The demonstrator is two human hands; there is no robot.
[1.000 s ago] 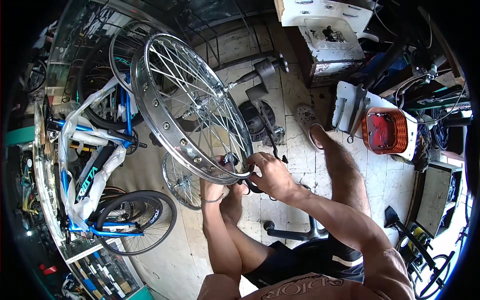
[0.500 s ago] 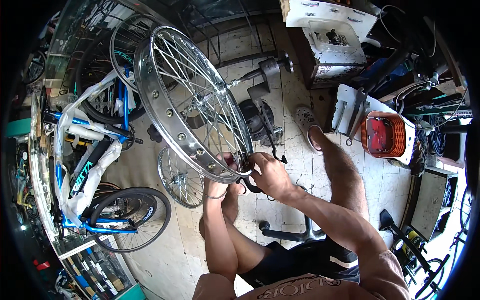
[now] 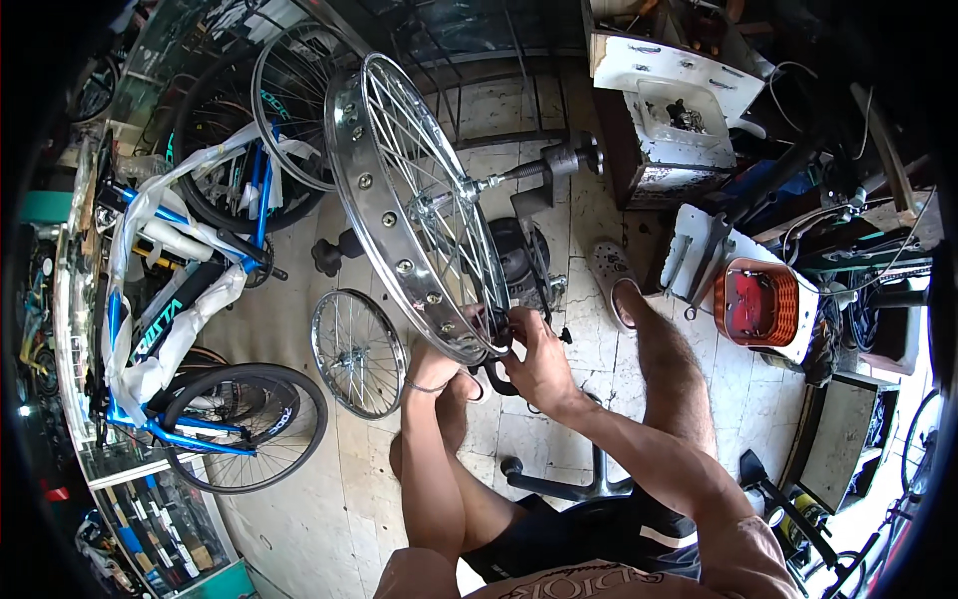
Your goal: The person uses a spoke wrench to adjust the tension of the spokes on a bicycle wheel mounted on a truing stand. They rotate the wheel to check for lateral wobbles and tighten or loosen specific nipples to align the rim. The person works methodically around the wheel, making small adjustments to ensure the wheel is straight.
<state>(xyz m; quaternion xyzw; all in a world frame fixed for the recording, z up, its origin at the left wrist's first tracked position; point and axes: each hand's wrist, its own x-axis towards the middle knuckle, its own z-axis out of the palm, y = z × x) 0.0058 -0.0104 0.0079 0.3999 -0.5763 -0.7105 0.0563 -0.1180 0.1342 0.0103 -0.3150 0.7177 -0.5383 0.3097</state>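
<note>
A silver spoked bicycle wheel (image 3: 390, 218) without a tire stands upright in a dark metal truing stand (image 3: 547, 178), its hub held between the stand's arms. My left hand (image 3: 439, 363) is wrapped round the lowest, nearest part of the rim, with its fingertips showing among the spokes and the rest hidden behind the rim. At the opposite side of that same spot, my right hand (image 3: 542, 365) has its thumb and fingers pinched close to the rim edge, beside a dark part of the stand. Whatever small thing those fingers hold is hidden.
Left lies a blue bicycle frame (image 3: 261, 190) partly wrapped in white padding. A smaller spoked wheel (image 3: 351, 351) rests on the tiled floor. To the right are an orange basket (image 3: 735, 337), a wrench (image 3: 713, 250) and a clear tub (image 3: 659, 122) of metal parts on a cabinet.
The whole view has shifted, so the wheel and stand appear further right and lower. Both hands stay at the near rim; my right fingers have changed their position slightly.
</note>
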